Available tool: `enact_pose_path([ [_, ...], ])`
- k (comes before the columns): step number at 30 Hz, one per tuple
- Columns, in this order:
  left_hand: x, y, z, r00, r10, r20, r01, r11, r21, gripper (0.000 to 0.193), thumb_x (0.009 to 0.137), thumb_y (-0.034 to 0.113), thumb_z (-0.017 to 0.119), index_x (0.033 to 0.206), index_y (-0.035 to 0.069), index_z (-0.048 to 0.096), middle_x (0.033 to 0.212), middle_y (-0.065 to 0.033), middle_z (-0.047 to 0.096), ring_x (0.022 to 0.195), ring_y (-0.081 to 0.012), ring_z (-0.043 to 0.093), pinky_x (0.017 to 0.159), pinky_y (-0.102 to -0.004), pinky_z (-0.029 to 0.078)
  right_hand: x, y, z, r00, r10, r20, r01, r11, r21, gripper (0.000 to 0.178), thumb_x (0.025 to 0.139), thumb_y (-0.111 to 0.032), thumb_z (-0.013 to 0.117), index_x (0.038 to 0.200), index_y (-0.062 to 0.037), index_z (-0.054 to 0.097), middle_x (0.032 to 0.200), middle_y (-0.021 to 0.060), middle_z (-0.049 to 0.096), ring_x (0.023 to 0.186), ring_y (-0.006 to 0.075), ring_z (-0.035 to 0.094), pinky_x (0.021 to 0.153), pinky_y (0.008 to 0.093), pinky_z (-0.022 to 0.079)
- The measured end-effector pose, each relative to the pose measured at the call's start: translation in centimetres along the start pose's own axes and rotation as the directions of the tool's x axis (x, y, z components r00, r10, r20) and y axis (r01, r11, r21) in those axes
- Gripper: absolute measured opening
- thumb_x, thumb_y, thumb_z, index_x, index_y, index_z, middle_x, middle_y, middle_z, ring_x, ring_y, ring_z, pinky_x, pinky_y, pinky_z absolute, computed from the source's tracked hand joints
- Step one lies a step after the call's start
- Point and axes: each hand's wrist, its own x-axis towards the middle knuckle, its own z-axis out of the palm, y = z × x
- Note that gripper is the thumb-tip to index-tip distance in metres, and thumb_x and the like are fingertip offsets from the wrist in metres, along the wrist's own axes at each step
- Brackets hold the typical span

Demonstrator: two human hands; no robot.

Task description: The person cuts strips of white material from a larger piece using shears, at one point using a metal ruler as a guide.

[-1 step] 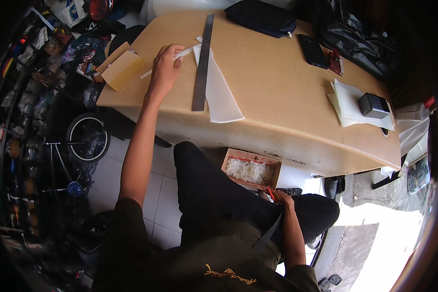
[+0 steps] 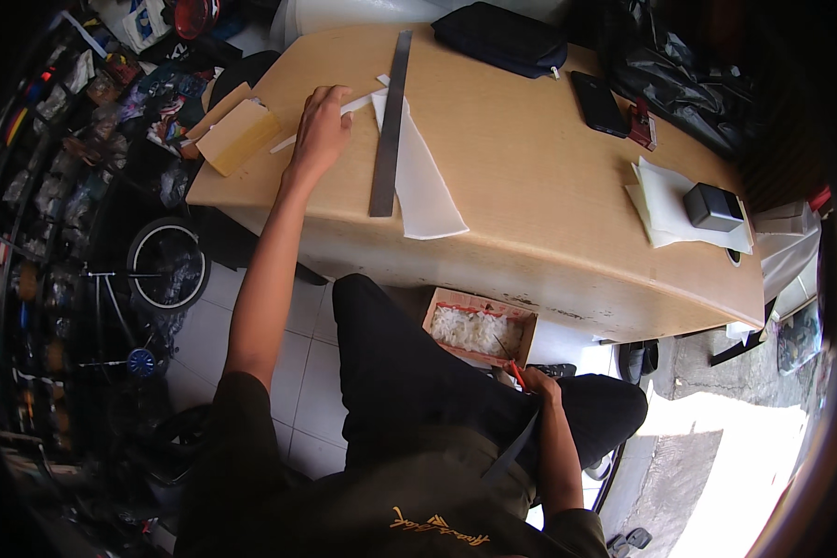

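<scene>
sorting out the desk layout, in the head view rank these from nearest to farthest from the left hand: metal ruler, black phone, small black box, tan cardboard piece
From the left hand, resting on a white strip at the table's left end:
1. Metal ruler, just right of the hand.
2. Tan cardboard piece, left of the hand, a little farther off.
3. Black phone, far right of the ruler.
4. Small black box, on white paper near the right end.

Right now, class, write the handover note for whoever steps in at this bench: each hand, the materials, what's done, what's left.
Left hand: flat on the wooden table, fingers on a thin white strip, beside the long grey metal ruler.
Right hand: down at the lap, gripping a small orange-handled tool.
White sheet lies under the ruler, one strip apparently cut off.
Cardboard box of white scraps sits under the table edge.
Left: apparently more strips.
</scene>
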Motion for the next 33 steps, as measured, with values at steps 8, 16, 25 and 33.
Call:
enact_pose_path([
  [8, 3.7, -3.4, 5.6, 0.955, -0.27, 0.12, 0.225, 0.928, 0.298, 0.025, 0.087, 0.007, 0.051, 0.108, -0.007, 0.049, 0.103, -0.0269, 0.06, 0.1, -0.0402, 0.058, 0.085, -0.0459, 0.047, 0.0, 2.2, 0.8, 0.996, 0.08, -0.048, -0.08, 0.997, 0.011, 0.093, 0.08, -0.081, 0.027, 0.087, 0.002, 0.068, 0.083, 0.0157, 0.068, 0.085, 0.0268, 0.065, 0.076, 0.0407, 0.046],
  [16, 6.9, -4.8, 3.6, 0.837, -0.524, -0.157, 0.46, 0.829, -0.317, 0.021, 0.087, 0.012, 0.056, 0.101, -0.003, 0.051, 0.08, -0.0181, 0.066, 0.072, -0.0266, 0.067, 0.063, -0.0356, 0.051, 0.2, 1.2, 0.5, 0.986, -0.165, 0.036, 0.169, 0.964, -0.203, 0.088, 0.084, -0.077, 0.026, 0.081, 0.0016, 0.065, 0.078, 0.0198, 0.067, 0.076, 0.0314, 0.065, 0.069, 0.0461, 0.045],
  [25, -7.2, 12.8, -10.8, 0.88, -0.185, 0.438, 0.471, 0.216, -0.855, 0.025, 0.096, 0.025, 0.053, 0.096, 0.0, 0.054, 0.056, 0.0014, 0.044, 0.043, -0.0012, 0.03, 0.038, -0.0169, 0.021, -4.4, 0.0, -3.3, 0.988, -0.15, 0.03, 0.126, 0.908, 0.399, 0.076, 0.082, -0.069, 0.051, 0.115, -0.0019, 0.062, 0.094, 0.0167, 0.066, 0.091, 0.027, 0.061, 0.084, 0.0384, 0.045],
  [33, -24.4, 14.7, -7.6, 0.818, 0.053, 0.573, 0.467, 0.522, -0.714, 0.011, 0.078, 0.0, 0.068, 0.087, 0.005, 0.064, 0.106, -0.0079, 0.056, 0.09, -0.0202, 0.057, 0.085, -0.0322, 0.044, -10.8, -4.5, -5.5, 0.886, -0.463, 0.005, 0.403, 0.776, 0.485, 0.05, 0.082, -0.046, 0.066, 0.096, 0.0012, 0.061, 0.073, 0.0044, 0.055, 0.071, 0.012, 0.049, 0.065, 0.0285, 0.042],
])
